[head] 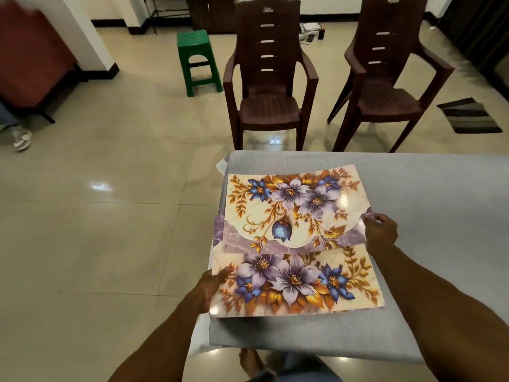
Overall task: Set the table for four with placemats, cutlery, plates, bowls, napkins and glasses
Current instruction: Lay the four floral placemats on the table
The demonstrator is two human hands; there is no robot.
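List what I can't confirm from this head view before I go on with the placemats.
- Placemat count: the floral placemats overlap, so lower sheets are hidden.
- Table: its right side is cut off by the frame edge.
- Left hand fingers: tucked under the near placemat.
- Right hand fingertips: hidden behind its own knuckles at the mat edge.

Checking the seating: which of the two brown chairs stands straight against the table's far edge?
The left brown chair, square-on; the right chair is turned askew.

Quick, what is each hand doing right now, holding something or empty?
Left hand: fingers grip the left edge of the near floral placemat.
Right hand: fingers pinch the right edge of the far floral placemat.
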